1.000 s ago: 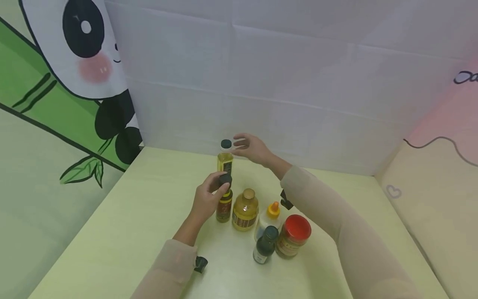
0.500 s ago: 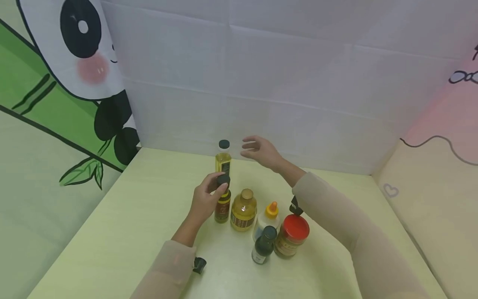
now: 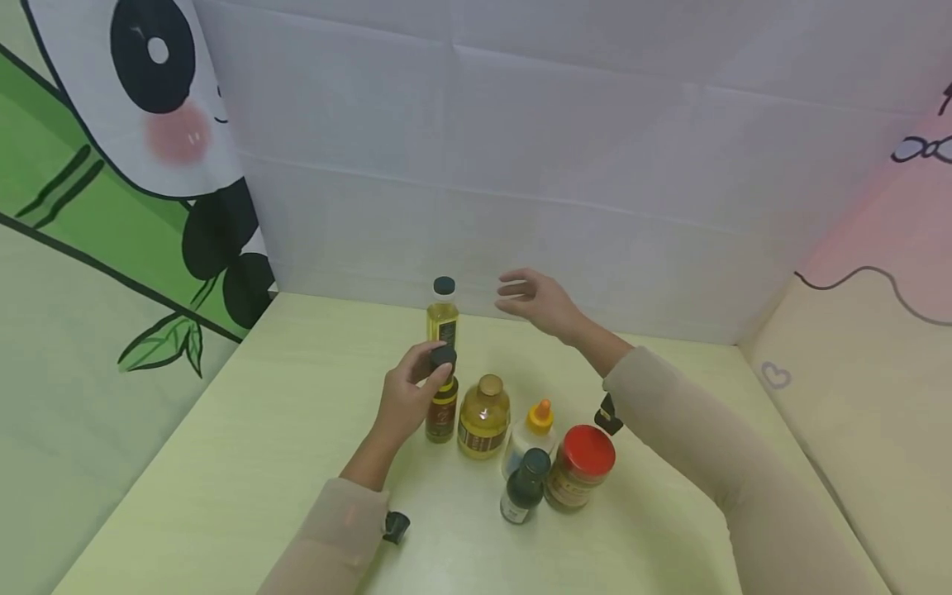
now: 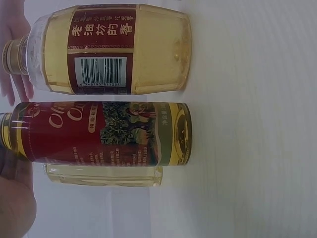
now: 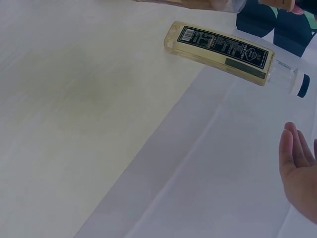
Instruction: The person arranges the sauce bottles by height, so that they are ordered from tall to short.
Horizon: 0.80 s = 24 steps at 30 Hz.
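Observation:
My left hand (image 3: 407,395) pinches the dark cap of an olive oil bottle (image 3: 442,413), thumb on one side and fingers on the other. The bottle stands upright, and its red label (image 4: 89,131) faces the left wrist camera. Right behind it is a tall clear bottle of yellow oil (image 3: 443,312) with a dark cap, partly covered by the left hand. My right hand (image 3: 546,304) is in the air to the right of that tall bottle, fingers loosely bent and holding nothing. In the right wrist view, the tall bottle (image 5: 223,52) is apart from the fingertips.
Beside the olive oil is a round-bodied oil bottle (image 3: 484,421). Further right are a white squeeze bottle with an orange tip (image 3: 540,418), a small dark bottle (image 3: 525,487) and a red-lidded jar (image 3: 586,463). A white wall (image 3: 476,165) rises behind the table (image 3: 283,430).
My right hand has moved away to the right from the tall bottle's neck. My left hand stays on the olive oil cap, and the bottles keep their places.

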Tool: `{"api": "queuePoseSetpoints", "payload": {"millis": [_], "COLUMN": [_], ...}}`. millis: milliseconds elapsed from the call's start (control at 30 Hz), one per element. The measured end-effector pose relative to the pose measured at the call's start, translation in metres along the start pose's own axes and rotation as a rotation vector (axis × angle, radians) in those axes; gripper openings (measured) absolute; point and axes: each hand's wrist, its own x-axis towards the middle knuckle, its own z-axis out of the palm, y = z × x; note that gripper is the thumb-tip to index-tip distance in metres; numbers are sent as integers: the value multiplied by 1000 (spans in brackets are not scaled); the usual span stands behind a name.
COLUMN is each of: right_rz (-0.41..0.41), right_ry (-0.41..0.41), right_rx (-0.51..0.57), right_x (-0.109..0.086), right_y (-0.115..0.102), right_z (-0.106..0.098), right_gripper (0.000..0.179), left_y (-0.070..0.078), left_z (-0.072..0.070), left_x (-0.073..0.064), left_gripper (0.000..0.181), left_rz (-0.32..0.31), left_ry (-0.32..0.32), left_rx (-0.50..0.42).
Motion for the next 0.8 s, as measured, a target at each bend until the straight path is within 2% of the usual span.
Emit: {"api": "queuePoseSetpoints", "payload": {"millis": [567, 800], "right_rz": [-32, -39], "right_ry": [-9, 1], "right_rx": [56, 77], "right_x": [-29, -44], "right_y": [-2, 1], "right_z": [-11, -11], "right_gripper": [47, 46], "left_y": [0, 0], "left_z": [-1, -2], "left_x": [0, -2], "left_gripper": [31, 31], "left_rz": [11, -18], "left_ry": [17, 21], "left_rx": [-5, 0]}}
